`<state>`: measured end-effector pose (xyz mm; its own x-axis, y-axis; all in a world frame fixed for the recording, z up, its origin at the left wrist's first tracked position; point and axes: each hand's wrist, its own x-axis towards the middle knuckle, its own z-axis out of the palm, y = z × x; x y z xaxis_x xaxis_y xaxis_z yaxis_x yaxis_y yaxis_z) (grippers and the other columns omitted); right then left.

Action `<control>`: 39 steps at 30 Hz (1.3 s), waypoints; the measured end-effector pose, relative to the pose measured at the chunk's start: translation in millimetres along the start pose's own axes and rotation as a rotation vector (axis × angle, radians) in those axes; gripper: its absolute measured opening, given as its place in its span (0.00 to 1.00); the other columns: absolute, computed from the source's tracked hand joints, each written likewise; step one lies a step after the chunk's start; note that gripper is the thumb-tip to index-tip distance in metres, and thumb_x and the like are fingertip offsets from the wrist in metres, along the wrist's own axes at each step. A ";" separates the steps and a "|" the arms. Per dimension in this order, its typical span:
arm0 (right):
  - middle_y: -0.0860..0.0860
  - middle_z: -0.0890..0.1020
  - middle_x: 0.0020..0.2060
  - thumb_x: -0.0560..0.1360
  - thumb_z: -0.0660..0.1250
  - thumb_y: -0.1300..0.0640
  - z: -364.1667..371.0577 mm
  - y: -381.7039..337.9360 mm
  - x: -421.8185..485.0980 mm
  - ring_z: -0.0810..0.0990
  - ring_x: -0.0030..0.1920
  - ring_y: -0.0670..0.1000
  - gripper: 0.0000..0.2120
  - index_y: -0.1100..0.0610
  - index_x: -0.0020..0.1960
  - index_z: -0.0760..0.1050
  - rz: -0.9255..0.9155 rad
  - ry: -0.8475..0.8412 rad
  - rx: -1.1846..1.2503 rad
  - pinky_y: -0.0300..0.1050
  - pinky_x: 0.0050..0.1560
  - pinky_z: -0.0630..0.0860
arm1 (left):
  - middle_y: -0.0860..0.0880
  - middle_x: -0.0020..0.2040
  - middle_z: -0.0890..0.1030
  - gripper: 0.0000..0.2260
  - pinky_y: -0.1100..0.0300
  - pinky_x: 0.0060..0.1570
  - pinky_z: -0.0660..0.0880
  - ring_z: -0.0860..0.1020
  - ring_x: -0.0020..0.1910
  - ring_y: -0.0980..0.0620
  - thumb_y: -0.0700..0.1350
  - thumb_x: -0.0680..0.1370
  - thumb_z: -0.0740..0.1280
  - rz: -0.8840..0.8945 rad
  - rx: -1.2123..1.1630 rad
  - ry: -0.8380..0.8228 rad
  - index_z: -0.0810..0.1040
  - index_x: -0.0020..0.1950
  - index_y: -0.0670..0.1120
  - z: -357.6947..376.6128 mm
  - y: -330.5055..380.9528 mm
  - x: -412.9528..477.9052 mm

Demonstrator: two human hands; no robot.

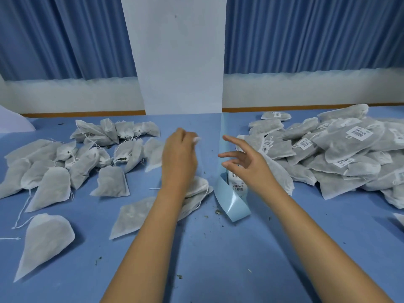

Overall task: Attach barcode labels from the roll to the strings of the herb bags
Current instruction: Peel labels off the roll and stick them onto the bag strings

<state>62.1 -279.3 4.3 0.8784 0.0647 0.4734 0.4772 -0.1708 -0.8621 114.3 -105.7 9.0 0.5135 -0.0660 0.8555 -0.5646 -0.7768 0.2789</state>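
Note:
My left hand (179,154) is over the middle of the blue table (196,259), fingers curled, pinching a small white piece (196,139) at its fingertips; blur hides whether it is string or label. My right hand (242,159) hovers beside it with fingers spread, holding nothing, just above the label strip (229,202). The strip's pale blue backing curls on the table, with barcode labels (237,185) still on it. Unlabelled herb bags (50,186) with loose strings lie to the left. Another herb bag (197,189) lies under my left wrist.
A heap of labelled herb bags (349,154) fills the right side of the table. A white pillar (181,62) and blue curtains stand behind the table's far edge. Herb crumbs dot the near part of the table between my forearms.

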 end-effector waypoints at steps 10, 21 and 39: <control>0.56 0.82 0.34 0.72 0.69 0.72 0.1 21.2 -2.7 0.79 0.32 0.45 0.10 0.62 0.51 0.79 0.223 0.181 0.154 0.35 0.39 0.76 | 0.46 0.43 0.84 0.08 0.53 0.47 0.69 0.81 0.40 0.45 0.32 0.75 0.68 0.269 -0.168 -0.176 0.83 0.50 0.39 27.2 23.0 -35.4; 0.48 0.81 0.30 0.71 0.71 0.70 -1.5 21.4 0.5 0.75 0.30 0.45 0.07 0.59 0.39 0.81 0.184 0.152 -0.026 0.35 0.35 0.73 | 0.55 0.40 0.81 0.11 0.61 0.53 0.60 0.76 0.38 0.55 0.51 0.79 0.62 0.124 -0.206 -0.223 0.81 0.45 0.48 22.1 11.2 -34.1; 0.38 0.82 0.44 0.69 0.75 0.53 -0.9 7.8 -11.8 0.72 0.58 0.40 0.17 0.45 0.54 0.73 -0.009 -0.015 -0.467 0.33 0.62 0.58 | 0.55 0.38 0.84 0.05 0.62 0.48 0.61 0.71 0.35 0.59 0.47 0.74 0.71 0.047 -0.366 -0.212 0.84 0.41 0.48 3.7 14.9 -31.6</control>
<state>55.5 -282.3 -7.8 0.8761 0.0816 0.4751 0.4256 -0.5939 -0.6827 92.1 -117.5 -15.5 0.5817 -0.2528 0.7731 -0.7629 -0.4991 0.4109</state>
